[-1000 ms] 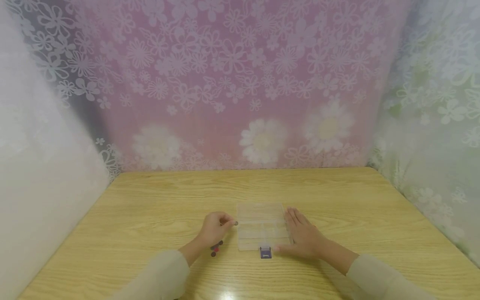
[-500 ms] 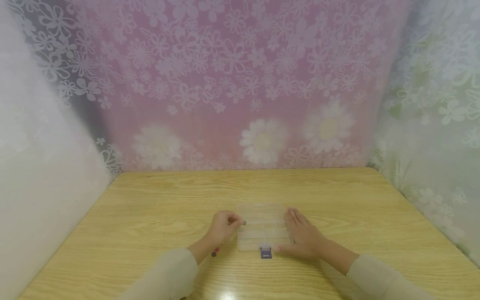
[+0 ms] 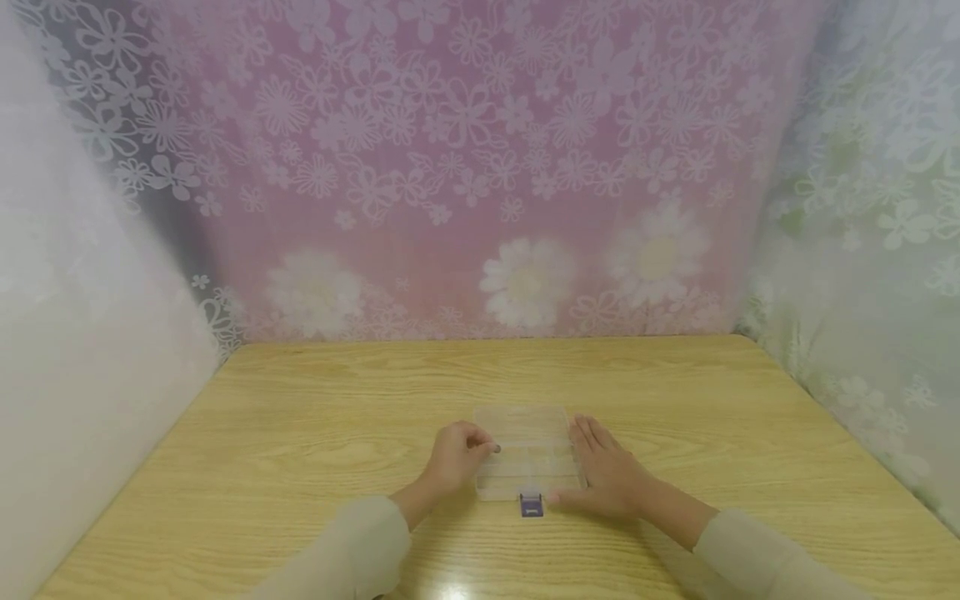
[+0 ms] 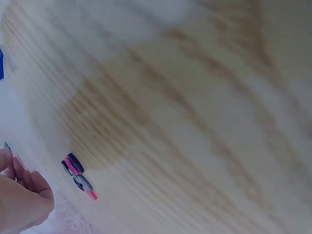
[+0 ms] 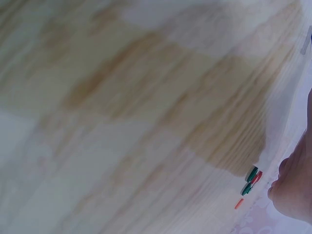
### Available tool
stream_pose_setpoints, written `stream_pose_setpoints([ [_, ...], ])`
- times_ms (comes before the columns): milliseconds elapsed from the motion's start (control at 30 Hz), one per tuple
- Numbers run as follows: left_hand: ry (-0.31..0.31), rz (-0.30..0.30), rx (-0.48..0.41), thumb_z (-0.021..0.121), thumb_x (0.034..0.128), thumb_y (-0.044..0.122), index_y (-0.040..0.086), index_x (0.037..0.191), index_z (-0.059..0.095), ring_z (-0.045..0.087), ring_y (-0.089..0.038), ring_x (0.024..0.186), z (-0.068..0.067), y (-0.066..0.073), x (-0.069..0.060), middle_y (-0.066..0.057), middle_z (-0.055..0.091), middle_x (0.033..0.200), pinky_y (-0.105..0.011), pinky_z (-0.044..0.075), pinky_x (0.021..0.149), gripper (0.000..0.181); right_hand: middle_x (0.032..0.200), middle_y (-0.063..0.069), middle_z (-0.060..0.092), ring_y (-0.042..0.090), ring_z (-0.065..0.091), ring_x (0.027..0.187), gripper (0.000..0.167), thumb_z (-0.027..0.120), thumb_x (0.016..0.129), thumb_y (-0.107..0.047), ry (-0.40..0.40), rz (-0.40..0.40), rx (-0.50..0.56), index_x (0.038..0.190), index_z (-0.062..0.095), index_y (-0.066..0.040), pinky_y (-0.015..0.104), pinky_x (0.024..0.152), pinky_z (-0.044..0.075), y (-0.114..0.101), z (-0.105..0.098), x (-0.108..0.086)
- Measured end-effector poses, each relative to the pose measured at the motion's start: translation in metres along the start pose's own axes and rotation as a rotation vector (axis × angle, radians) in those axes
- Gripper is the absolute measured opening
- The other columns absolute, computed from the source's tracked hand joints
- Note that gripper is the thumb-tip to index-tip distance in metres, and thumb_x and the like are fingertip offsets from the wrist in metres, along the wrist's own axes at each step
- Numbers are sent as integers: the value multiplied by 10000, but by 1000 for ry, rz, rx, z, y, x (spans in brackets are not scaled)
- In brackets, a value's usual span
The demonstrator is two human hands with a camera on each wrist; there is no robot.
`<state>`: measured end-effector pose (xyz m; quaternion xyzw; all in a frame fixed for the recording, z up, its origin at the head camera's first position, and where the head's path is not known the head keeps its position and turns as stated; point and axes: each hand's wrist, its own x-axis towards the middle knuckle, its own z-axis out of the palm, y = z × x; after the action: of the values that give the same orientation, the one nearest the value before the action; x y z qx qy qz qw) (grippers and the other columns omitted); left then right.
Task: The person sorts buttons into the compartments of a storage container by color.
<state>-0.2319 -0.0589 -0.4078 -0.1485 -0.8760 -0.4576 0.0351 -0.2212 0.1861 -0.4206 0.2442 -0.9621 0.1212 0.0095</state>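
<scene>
A clear plastic box [image 3: 521,423] with inner dividers and a purple-blue clasp [image 3: 532,505] at its front lies on the table. Over its left part, my left hand [image 3: 456,457] pinches a small dark disc [image 3: 497,448] between thumb and fingertips. My right hand [image 3: 611,475] rests along the box's right side, fingers straight, its thumb near the front corner. In the left wrist view, several small dark and pink discs [image 4: 76,174] lie near the left hand [image 4: 24,195]; the left arm hides them in the head view.
Several small green and red discs [image 5: 251,181] lie near the right hand in the right wrist view. The wood-grain table [image 3: 360,375] meets a pink flowered curtain [image 3: 480,167] at the back. Pale sheets hang at both sides.
My left hand has moved right with the pinched disc, from beside the box's left edge to over the box. The loose discs have gone behind the left arm. My right hand stays still.
</scene>
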Motion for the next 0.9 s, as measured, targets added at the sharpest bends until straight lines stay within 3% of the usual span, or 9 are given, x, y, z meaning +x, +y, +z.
stream_pose_setpoints([
  [433,28,11,116,661,821,46,45,759,725,507,-103,747,7,2,1,-42,656,807,-201,433,661,89,1476,333,187,469,179,1375,1077,546,779,-673,0,-14,-5,1411,200,128,557,1108,226,-1,-2,0],
  [633,46,9,159,698,788,58,28,773,728,458,-121,761,7,6,-3,-45,651,833,-188,370,641,45,1484,322,178,457,169,1382,1082,540,777,-682,-9,1,-3,1418,191,118,553,1110,228,-1,-2,0],
  [900,65,49,185,700,776,30,33,742,729,465,-126,757,8,5,-5,-39,629,808,-201,371,652,45,1480,327,181,464,176,1378,1070,558,779,-662,-10,1,7,1411,205,126,563,1099,241,-4,-6,-2],
])
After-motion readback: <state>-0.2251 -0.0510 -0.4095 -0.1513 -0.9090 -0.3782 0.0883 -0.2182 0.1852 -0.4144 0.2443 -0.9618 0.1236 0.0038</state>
